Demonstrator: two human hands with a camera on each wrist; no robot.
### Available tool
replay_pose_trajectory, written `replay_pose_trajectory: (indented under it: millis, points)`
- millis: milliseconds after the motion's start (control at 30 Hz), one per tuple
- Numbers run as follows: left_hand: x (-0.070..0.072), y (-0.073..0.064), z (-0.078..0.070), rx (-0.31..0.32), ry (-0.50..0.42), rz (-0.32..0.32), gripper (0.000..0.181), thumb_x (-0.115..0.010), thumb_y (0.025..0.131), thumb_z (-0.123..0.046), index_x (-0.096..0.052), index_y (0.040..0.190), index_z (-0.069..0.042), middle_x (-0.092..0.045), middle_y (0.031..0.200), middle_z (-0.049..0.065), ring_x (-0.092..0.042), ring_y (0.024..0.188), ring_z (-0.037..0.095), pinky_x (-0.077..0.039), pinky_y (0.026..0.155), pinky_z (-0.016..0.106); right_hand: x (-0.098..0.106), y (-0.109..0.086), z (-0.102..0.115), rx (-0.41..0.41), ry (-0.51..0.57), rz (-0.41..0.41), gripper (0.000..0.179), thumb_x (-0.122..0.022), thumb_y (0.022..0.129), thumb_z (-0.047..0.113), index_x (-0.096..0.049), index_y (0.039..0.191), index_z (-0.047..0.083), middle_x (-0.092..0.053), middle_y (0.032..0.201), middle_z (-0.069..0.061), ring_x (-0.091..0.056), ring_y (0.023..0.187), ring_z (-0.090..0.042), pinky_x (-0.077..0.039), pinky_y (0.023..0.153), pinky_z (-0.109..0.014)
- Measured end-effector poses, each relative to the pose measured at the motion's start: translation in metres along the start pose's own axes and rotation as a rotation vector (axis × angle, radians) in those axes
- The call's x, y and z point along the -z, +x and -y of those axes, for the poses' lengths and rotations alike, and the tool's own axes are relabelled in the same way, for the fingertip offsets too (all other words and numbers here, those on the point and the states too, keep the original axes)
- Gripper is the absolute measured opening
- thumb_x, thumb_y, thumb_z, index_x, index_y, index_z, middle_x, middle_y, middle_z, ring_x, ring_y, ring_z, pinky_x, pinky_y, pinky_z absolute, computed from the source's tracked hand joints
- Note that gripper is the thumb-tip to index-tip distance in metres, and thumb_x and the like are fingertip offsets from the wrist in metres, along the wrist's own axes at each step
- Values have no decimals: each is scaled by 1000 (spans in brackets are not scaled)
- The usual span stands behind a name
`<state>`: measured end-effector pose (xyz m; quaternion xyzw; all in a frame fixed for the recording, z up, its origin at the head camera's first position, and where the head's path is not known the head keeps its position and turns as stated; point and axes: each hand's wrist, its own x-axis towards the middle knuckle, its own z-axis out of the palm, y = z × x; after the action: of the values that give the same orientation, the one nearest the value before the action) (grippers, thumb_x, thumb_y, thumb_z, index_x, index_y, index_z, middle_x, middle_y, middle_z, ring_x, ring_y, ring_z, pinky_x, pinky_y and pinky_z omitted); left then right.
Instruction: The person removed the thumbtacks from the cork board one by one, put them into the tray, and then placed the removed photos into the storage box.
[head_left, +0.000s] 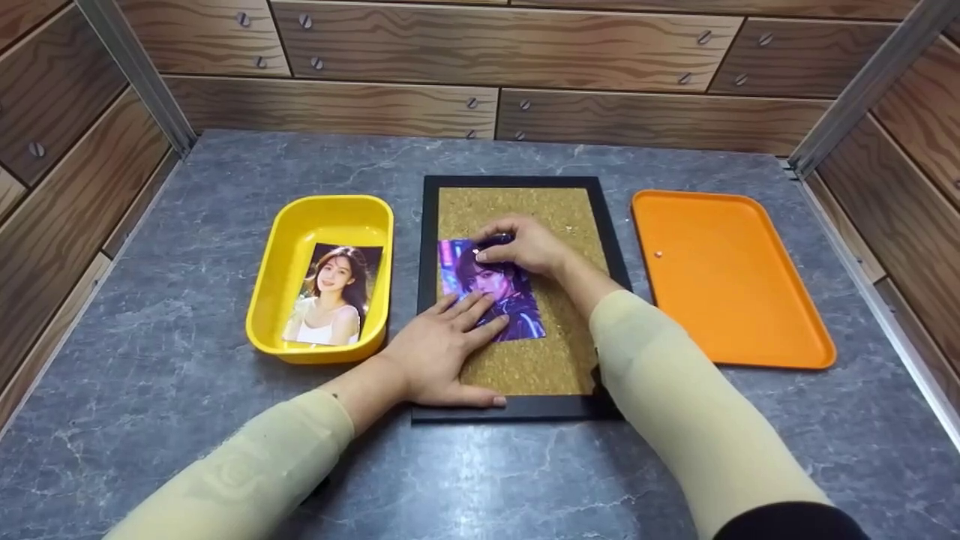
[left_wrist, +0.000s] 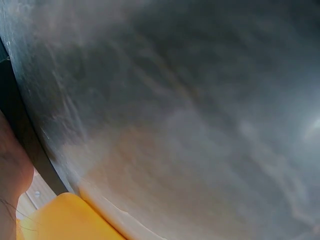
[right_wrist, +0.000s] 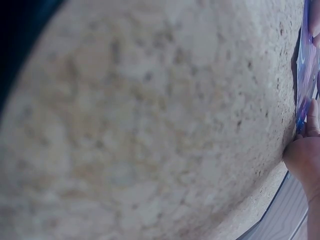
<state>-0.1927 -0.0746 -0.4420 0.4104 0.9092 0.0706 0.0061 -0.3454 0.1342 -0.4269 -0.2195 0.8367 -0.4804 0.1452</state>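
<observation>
Two hands were at the black-framed cork board point(head_left: 540, 373): the left hand point(head_left: 442, 346), fingers spread flat, pressed the lower part of the purple portrait print point(head_left: 491, 280) onto the cork, while the right hand point(head_left: 526, 244) pinched a small shiny piece point(head_left: 477, 254) near its top edge. A yellow bin point(head_left: 259, 307) holding another photo point(head_left: 330, 300) stood left, an orange tray point(head_left: 735, 285) right.
</observation>
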Motion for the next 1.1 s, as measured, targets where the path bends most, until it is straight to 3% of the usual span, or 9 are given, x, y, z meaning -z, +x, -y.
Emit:
replay_pose_trajectory:
  millis: [300,1100]
  points:
    - [-2,0,0,-9,6,-16,110,-45,88,-92,-37,167,-17,-26,172,19,-23,160,35,-20,129,52,-1,2,-5,43,-43,-9,33,-84,90,6,-78,121,0,-70,131,-15,-58,130,-30,-36,119,-42]
    - [-2,0,1,-2,-4,-18,110,-46,87,-92,-38,166,-17,-26,172,19,-23,160,35,-20,129,53,0,3,2,16,-144,-9,30,-87,89,13,-79,114,-1,-64,141,-17,-51,138,-33,-29,123,-44]
